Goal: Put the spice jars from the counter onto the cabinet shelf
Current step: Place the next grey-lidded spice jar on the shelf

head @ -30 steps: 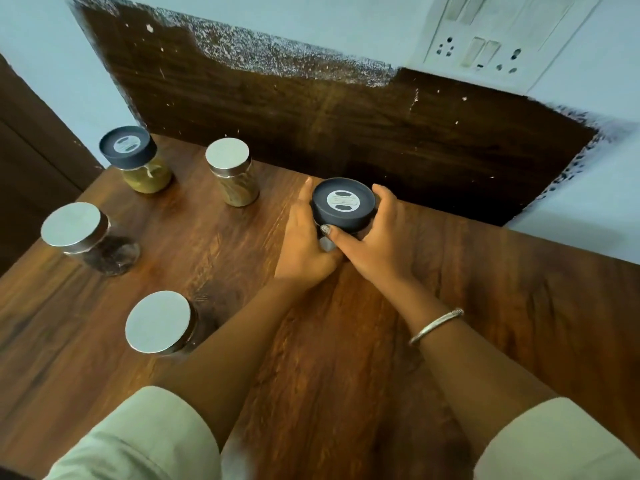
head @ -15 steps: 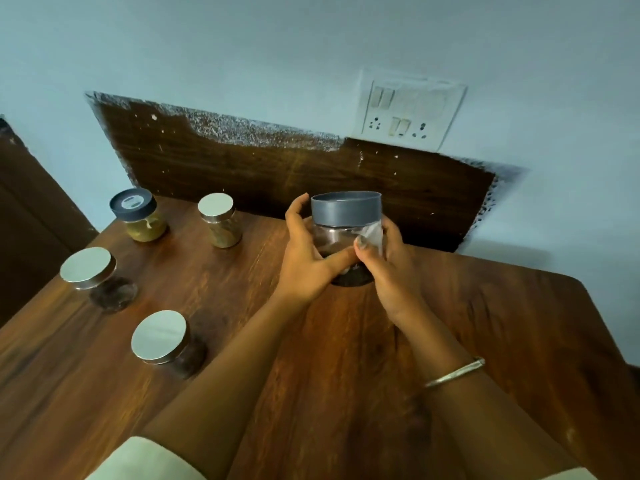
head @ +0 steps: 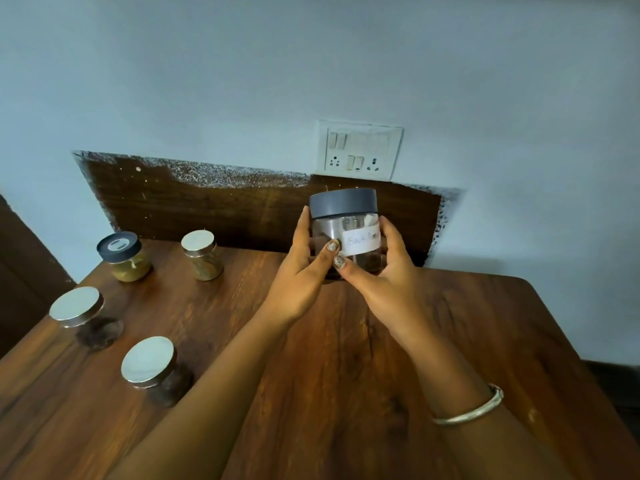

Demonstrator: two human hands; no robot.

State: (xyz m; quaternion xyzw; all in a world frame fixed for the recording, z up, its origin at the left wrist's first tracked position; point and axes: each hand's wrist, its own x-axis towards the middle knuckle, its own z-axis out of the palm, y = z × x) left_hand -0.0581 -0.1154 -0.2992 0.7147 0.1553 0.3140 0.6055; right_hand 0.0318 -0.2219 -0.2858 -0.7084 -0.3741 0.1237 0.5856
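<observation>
A clear spice jar with a grey lid and a white handwritten label is held upright in the air above the wooden counter, in front of the dark backsplash. My left hand grips its left side and my right hand grips its right side and base. Several more jars stand on the counter at the left: a grey-lidded jar of yellow powder, a small silver-lidded jar, and two silver-lidded dark jars. No cabinet shelf is in view.
A white switch and socket panel is on the pale blue wall above the backsplash. A dark wooden panel borders the counter at the left. The counter's right edge drops away.
Both hands have lifted the grey-lidded jar off the counter and raised it. The view has tilted up, showing more wall.
</observation>
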